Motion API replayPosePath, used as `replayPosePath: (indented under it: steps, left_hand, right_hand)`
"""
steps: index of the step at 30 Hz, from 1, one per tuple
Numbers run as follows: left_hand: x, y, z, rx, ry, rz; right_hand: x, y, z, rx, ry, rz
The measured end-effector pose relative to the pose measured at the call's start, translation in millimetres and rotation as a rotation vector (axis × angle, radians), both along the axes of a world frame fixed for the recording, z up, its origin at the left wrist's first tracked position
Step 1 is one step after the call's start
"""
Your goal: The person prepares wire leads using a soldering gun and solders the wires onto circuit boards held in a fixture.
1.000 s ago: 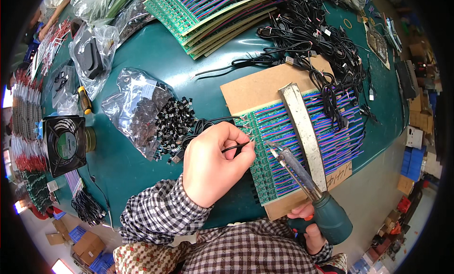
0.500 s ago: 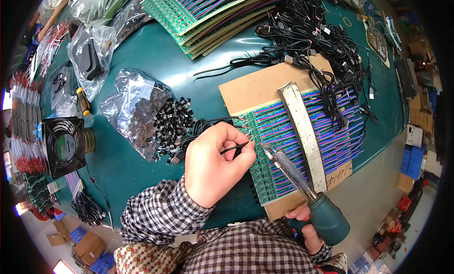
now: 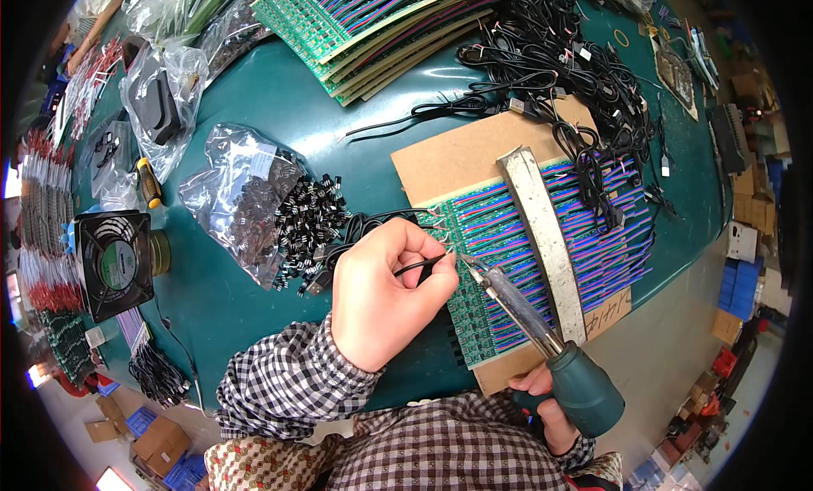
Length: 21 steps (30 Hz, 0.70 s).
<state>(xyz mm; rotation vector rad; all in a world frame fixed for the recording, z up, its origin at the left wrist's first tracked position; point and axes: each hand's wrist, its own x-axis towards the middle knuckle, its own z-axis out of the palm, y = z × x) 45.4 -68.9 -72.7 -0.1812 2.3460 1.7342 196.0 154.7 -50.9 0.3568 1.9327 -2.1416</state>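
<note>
Iron [image 3: 542, 334] has edged toward 9 o'clock, clasped in the right hand [image 3: 556, 425]. The left hand [image 3: 383, 292] pinches a cable [image 3: 414, 266] at the board's [image 3: 474, 321] 9 o'clock edge.

bright indoor light | white glare on glossy dark-green tabletop [image 3: 322, 110] | centre sharp | rim softer, fisheye-bent | black vignette at corners

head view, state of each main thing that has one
left hand, pinching cable
cable, held, end by board
right hand, gripping iron
iron, tip by board, contact unclear
board, flat on cardboard
bar, lying across wires
bag, open, black parts spilling out
board stack, piled unevenly
fan, upright, spinning unclear
yellow tool, lying down
</note>
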Motion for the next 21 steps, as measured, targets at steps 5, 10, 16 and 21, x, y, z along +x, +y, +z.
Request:
replayPosePath:
  steps: [5,10,16,21]
  left_hand:
    - [-1,1,1,-0.01,-0.007,-0.014]
    - [0,0,-1,0.005,0.0,-0.006]
    - [1,0,0,0.002,-0.004,-0.004]
    - [0,0,2,-0.011,-0.004,-0.002]
  right_hand:
    - [2,-3,0,-0.05,-0.041,-0.067]
    - [4,-1,-1,-0.059,-0.074,-0.075]
    - [-7,-10,11,0.007,-0.081,-0.032]
    - [-8,-11,13,0.07,-0.087,-0.011]
